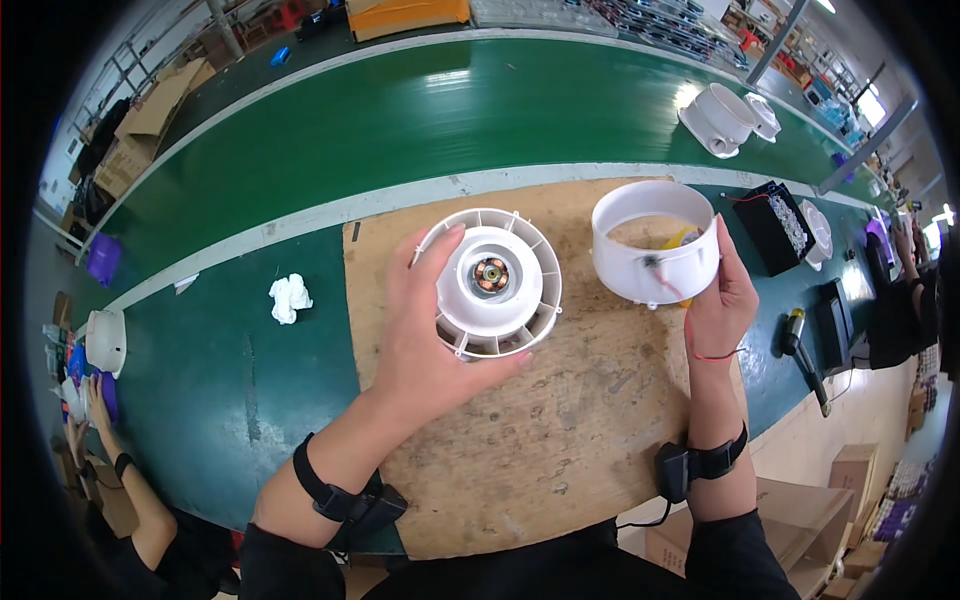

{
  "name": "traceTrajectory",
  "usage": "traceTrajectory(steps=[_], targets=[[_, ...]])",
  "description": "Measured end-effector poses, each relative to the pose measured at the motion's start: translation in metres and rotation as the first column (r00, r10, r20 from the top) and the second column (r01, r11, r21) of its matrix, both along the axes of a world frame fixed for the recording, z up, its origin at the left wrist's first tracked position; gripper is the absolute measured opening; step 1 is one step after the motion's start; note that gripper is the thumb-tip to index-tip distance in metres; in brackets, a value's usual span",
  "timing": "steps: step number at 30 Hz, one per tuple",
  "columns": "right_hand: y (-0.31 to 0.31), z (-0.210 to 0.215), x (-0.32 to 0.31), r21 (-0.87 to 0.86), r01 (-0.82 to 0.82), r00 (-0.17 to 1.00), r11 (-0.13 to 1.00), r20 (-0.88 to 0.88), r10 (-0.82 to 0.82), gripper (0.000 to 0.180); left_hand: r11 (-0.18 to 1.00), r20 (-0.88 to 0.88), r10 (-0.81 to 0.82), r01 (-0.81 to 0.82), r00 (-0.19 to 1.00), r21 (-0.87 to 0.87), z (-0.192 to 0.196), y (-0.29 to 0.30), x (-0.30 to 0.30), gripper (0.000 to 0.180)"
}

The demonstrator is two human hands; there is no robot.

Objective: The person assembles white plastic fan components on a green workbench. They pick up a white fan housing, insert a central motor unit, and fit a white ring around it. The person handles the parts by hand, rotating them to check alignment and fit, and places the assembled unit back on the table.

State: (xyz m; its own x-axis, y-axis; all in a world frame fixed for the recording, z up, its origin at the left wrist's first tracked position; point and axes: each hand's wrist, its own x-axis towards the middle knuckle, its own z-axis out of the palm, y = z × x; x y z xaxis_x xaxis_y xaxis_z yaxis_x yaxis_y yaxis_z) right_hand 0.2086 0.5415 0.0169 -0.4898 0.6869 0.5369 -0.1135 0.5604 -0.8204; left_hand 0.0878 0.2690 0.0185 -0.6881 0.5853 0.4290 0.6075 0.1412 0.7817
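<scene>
My left hand (420, 330) grips a white plastic fan housing (505, 320) by its left side and lower rim. Ribs run around the housing's outer ring, and a copper-wound motor core (490, 275) shows in its hub. To the right, my right hand (728, 290) is closed on the right wall of a white plastic ring (640, 268), tilted so its open top shows. A dark mark and thin red wires are on the ring's wall, and a wire trails by my right wrist. Something yellow shows inside the ring. The two parts are apart, both above a brown board (560, 440).
A green conveyor belt (400, 120) crosses beyond the bench, with white housings (718, 120) at its right. Crumpled white paper (290, 298) lies left of the board. At right are a black box (770, 230) of small clear parts and a yellow-black tool (795, 335). Co-workers' hands appear at both edges.
</scene>
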Motion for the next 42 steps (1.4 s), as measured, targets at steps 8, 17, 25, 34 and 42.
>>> traceTrajectory(steps=[8,17,25,34,42], targets=[[-0.003,-0.006,-0.008,0.321,0.034,0.97,0.946,0.217,-0.108,0.037,0.993,-0.445,0.108,-0.072,0.889,0.097,0.024,-0.013,-0.006,0.107],[-0.015,-0.004,0.001,0.627,-0.115,0.833,0.77,0.483,-0.269,0.047,0.967,-0.409,0.05,0.059,0.911,0.249,0.039,-0.015,-0.002,0.096],[0.001,0.003,0.007,0.021,-0.118,0.988,0.993,0.1,0.115,0.019,0.993,-0.55,0.05,0.02,0.834,0.121,0.05,-0.019,0.006,0.089],[-0.017,0.017,0.02,-0.181,-0.413,0.911,0.893,-0.092,0.402,0.019,0.982,-0.507,-0.004,0.099,0.862,0.162,0.053,-0.014,0.016,0.093],[-0.032,0.02,0.019,-0.193,-0.635,0.768,0.748,-0.052,0.638,0.037,0.967,-0.256,-0.042,0.104,0.966,0.233,0.06,-0.012,0.029,0.099]])
